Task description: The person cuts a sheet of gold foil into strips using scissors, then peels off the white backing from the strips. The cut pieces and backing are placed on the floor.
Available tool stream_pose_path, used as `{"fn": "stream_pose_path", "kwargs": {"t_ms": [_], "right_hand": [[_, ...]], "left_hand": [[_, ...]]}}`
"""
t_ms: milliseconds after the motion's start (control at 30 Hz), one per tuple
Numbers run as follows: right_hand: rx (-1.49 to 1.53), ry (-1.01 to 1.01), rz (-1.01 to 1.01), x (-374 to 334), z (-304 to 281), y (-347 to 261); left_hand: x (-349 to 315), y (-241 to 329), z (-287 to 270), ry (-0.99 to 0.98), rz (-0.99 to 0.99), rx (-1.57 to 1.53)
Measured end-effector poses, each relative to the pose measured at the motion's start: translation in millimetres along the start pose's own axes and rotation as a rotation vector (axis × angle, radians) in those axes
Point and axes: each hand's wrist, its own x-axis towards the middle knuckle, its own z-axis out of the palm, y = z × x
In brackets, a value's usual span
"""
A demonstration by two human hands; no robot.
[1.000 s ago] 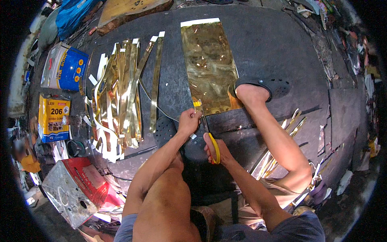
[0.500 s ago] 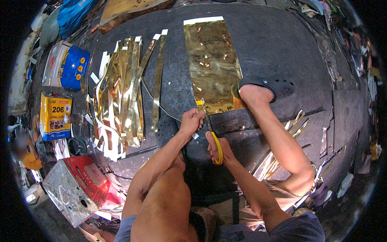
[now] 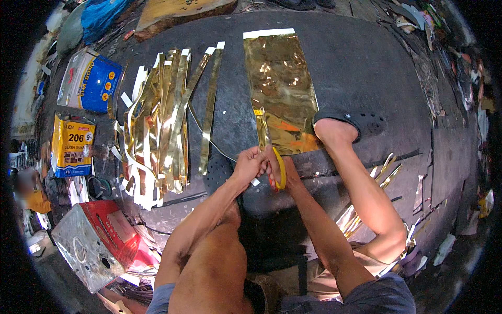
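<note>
A shiny gold sheet [image 3: 282, 68] with a white band along its far edge lies on the dark floor before me. My left hand [image 3: 248, 166] is closed at the sheet's near left corner, pinching a narrow gold strip [image 3: 262, 128] along its left side. Against it sits my right hand [image 3: 276, 163], gripping scissors by their yellow handles [image 3: 283, 170]. The scissors' blades are mostly hidden by the hands and the gold material. Left of the sheet lies a pile of long gold strips [image 3: 166, 123] with white ends, with one separate strip [image 3: 211, 107] beside it.
My foot in a black clog [image 3: 349, 124] rests at the sheet's near right corner. Another dark clog [image 3: 218, 172] is by my left wrist. Blue-and-white [image 3: 91, 81] and yellow-and-blue [image 3: 74, 146] containers and a red-and-silver can [image 3: 99, 243] stand left. A wooden slab [image 3: 180, 15] lies far.
My right hand with the scissors has moved forward until it meets my left hand. The left hand has shifted slightly nearer to me. The whole view has tilted a little.
</note>
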Motion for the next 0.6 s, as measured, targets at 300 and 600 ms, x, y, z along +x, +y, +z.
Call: {"fn": "stream_pose_path", "kwargs": {"t_ms": [300, 600], "right_hand": [[-0.282, 0.052, 0.107, 53, 0, -48], [-0.37, 0.078, -0.048, 115, -5, -73]], "left_hand": [[-13, 15, 2, 0.007, 0.016, -0.04], [-27, 33, 2, -0.018, 0.039, -0.041]]}}
